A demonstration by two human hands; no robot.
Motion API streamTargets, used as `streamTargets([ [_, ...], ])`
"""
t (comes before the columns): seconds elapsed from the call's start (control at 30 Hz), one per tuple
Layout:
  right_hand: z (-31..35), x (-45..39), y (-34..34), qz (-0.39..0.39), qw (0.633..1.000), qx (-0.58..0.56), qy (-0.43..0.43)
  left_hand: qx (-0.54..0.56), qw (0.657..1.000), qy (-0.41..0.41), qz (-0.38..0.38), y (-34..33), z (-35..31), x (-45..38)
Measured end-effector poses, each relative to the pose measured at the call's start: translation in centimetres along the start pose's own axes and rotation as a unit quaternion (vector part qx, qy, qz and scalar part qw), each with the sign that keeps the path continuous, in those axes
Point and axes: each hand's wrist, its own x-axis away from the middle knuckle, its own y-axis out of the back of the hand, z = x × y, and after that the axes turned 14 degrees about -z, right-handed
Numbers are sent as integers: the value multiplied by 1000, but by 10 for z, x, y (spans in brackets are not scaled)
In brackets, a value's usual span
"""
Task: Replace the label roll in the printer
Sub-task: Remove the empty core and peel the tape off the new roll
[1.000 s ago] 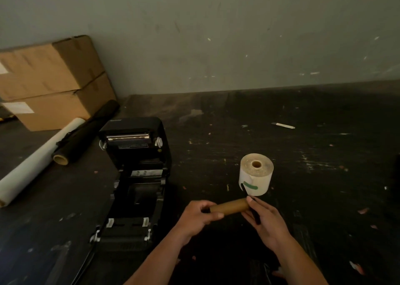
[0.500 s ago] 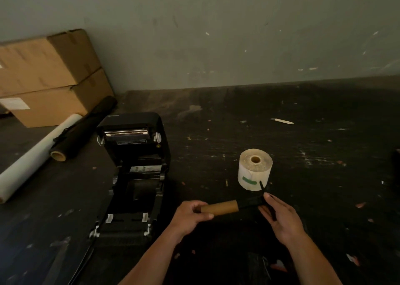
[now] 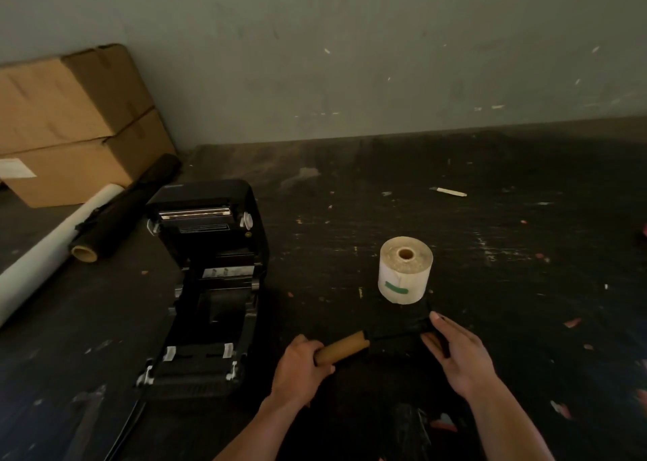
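A black label printer (image 3: 210,285) lies on the dark surface with its lid swung open; the roll bay inside holds no roll. A full white label roll (image 3: 405,275) with a green tape mark stands on end to the printer's right. My left hand (image 3: 301,369) grips the empty brown cardboard core (image 3: 345,347). A black spindle (image 3: 402,332) sticks out of the core's right end, and my right hand (image 3: 458,355) holds that spindle's far end. Both hands hover just in front of the label roll.
Two stacked cardboard boxes (image 3: 70,124) stand at the far left against the wall. A long white roll (image 3: 45,250) and a black roll (image 3: 122,208) lie beside the printer. A small white stick (image 3: 450,191) lies farther back. Paper scraps dot the dark surface (image 3: 525,250).
My hands have moved apart. The black spindle has slid out of the cardboard core to the right, so more of it shows between the hands now.
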Motion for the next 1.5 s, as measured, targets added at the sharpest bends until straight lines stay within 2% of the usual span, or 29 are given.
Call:
streamTargets([
  [0.27, -7, 5, -8, 29, 1000, 3, -8, 0, 1000, 0, 27, 12, -7, -8],
  [0.37, -9, 6, -8, 38, 999, 11, -7, 69, 996, -5, 51, 25, -21, -16],
  [0.5, -11, 6, -3, 50, 998, 33, -19, 165, 978, 11, 130, 33, -47, -18],
  [0.67, -15, 5, 21, 33, 998, 49, -31, 88, 985, -63, 137, 5, -61, 3],
  [0.77, -19, 3, 35, 13, 997, 75, -26, 52, 986, -66, 146, -15, -61, 16],
  [0.87, -27, 5, 43, 9, 991, 132, 15, 44, 985, -70, 149, -28, -60, 25],
  [0.93, -34, 7, 44, 7, 976, 199, 89, 45, 986, -80, 137, -32, -57, 26],
  [1.03, -38, 11, 40, -15, 917, 341, 208, 47, 988, -93, 114, -33, -53, 27],
  [1.13, -37, 9, 38, -45, 874, 400, 273, 47, 988, -107, 98, -35, -52, 27],
  [1.2, -37, 6, 39, -54, 846, 440, 296, 43, 989, -105, 97, -36, -51, 26],
  [1.37, -42, 1, 40, -74, 814, 474, 327, 39, 990, -97, 95, -37, -48, 25],
  [1.5, -44, 1, 40, -82, 811, 475, 332, 18, 989, -100, 112, -39, -48, 24],
])
